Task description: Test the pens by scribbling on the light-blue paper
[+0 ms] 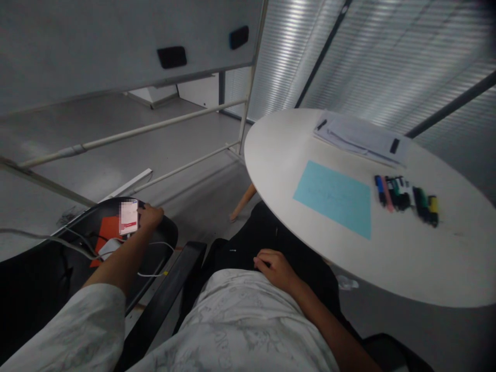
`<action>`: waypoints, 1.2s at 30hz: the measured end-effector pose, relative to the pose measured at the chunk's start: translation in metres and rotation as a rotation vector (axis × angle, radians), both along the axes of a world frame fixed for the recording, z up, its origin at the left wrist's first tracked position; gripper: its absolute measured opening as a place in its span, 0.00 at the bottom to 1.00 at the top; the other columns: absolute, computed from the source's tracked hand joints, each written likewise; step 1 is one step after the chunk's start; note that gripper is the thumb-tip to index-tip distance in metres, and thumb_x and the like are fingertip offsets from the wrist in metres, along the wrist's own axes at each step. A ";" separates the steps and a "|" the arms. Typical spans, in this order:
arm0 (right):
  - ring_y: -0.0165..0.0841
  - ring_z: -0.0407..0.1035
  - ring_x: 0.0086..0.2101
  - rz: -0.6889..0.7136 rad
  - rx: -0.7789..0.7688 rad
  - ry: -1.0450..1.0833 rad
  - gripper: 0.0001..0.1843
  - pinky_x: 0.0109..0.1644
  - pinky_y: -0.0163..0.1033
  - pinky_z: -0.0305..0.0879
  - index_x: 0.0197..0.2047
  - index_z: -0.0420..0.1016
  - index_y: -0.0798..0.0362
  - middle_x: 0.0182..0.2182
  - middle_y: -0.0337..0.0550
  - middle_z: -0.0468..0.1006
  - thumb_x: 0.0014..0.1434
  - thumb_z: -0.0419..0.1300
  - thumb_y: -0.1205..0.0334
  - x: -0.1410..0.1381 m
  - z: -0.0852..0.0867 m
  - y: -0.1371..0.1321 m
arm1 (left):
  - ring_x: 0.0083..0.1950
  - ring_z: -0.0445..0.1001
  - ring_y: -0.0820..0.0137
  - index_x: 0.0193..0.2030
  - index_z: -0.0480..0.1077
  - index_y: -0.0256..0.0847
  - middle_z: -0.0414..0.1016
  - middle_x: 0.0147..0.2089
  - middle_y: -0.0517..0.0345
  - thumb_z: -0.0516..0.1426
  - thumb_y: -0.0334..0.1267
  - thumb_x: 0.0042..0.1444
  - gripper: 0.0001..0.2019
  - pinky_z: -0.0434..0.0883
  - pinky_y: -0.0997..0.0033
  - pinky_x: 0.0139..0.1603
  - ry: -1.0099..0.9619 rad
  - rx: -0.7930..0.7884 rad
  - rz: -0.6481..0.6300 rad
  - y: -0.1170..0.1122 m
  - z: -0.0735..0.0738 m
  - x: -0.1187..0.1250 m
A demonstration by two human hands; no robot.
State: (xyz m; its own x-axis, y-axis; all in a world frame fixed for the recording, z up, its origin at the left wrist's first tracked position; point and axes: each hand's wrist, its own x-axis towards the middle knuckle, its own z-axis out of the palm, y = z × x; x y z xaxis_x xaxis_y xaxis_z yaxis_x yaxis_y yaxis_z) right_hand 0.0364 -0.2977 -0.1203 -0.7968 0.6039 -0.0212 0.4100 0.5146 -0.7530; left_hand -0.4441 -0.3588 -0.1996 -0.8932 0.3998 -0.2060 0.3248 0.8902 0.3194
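Over a curved black plastic chair seat (166, 235), our left hand (150, 217) pinches a flat, glossy white slab, perhaps a phone (129, 217); our right hand (274, 268) lies loosely curled, empty, on dark cloth trousers (263, 232) under a round white table (387, 268).

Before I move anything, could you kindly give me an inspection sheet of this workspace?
Surface: round white table; black chair seat at left.
Job's things: pale handheld device, probably a phone, partly blurred.
Clutter: pale blue sheet, marker pens and papers on the table; orange-red sheet on the seat.
Grippers: left hand holds the device above the seat; right hand rests on black trousers.
Cables: white cable, grey cable, white block by the seat.
Surroundings: whiteboard, window blinds, grey floor.
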 end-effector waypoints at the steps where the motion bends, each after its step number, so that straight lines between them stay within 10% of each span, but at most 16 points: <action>1: 0.31 0.70 0.31 -0.002 -0.003 0.002 0.20 0.39 0.37 0.64 0.27 0.76 0.52 0.28 0.42 0.76 0.67 0.51 0.59 0.000 -0.001 -0.001 | 0.59 0.68 0.43 0.63 0.57 0.24 0.57 0.64 0.22 0.52 0.44 0.57 0.31 0.68 0.50 0.54 0.008 0.024 0.008 0.004 0.002 0.007; 6: 0.31 0.70 0.31 -0.029 -0.016 0.017 0.19 0.39 0.38 0.64 0.25 0.74 0.52 0.27 0.42 0.76 0.67 0.51 0.60 0.004 -0.004 -0.003 | 0.55 0.73 0.47 0.61 0.62 0.27 0.59 0.64 0.24 0.53 0.43 0.56 0.28 0.69 0.52 0.52 -0.033 0.109 0.048 0.030 0.025 0.043; 16: 0.32 0.68 0.33 -0.028 0.000 0.052 0.17 0.40 0.39 0.64 0.27 0.72 0.51 0.28 0.41 0.74 0.66 0.51 0.61 0.030 0.002 -0.013 | 0.29 0.74 0.71 0.43 0.71 0.35 0.79 0.42 0.47 0.48 0.41 0.58 0.16 0.68 0.73 0.27 -0.545 0.117 -0.519 0.065 0.091 0.156; 22: 0.33 0.68 0.36 0.057 0.060 -0.064 0.13 0.43 0.40 0.64 0.32 0.74 0.51 0.32 0.42 0.76 0.66 0.51 0.62 0.054 0.021 -0.016 | 0.32 0.75 0.67 0.33 0.72 0.42 0.77 0.32 0.54 0.48 0.42 0.58 0.13 0.67 0.71 0.32 -0.399 -0.048 -0.970 0.020 0.114 0.222; 26: 0.35 0.69 0.37 0.041 0.185 -0.214 0.11 0.45 0.44 0.63 0.34 0.75 0.50 0.33 0.42 0.77 0.65 0.53 0.62 0.095 0.040 -0.021 | 0.39 0.78 0.63 0.40 0.74 0.46 0.79 0.36 0.53 0.46 0.43 0.61 0.16 0.70 0.66 0.41 -0.243 0.009 -0.983 -0.013 0.123 0.222; 31: 0.38 0.69 0.39 -0.229 0.402 -0.324 0.10 0.49 0.48 0.62 0.37 0.76 0.46 0.35 0.43 0.78 0.62 0.54 0.66 0.184 0.046 -0.050 | 0.61 0.70 0.55 0.55 0.73 0.55 0.73 0.59 0.51 0.54 0.43 0.56 0.20 0.66 0.53 0.64 0.055 0.171 -1.070 -0.070 0.096 0.206; 36: 0.37 0.72 0.43 -0.443 0.744 -0.386 0.15 0.49 0.43 0.64 0.47 0.77 0.45 0.44 0.42 0.79 0.58 0.57 0.64 0.274 0.020 -0.092 | 0.70 0.59 0.50 0.74 0.40 0.56 0.53 0.73 0.53 0.54 0.41 0.57 0.40 0.68 0.45 0.62 0.311 0.260 -1.126 -0.131 0.068 0.200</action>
State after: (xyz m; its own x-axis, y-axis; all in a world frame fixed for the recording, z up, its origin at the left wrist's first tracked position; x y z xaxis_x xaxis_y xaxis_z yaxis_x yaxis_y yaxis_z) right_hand 0.3104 -0.3896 -0.1003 -0.5103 0.8142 0.2770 0.8353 0.5459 -0.0658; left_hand -0.2437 -0.4898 -0.1316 -0.0122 0.9871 0.1596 0.9757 -0.0232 0.2177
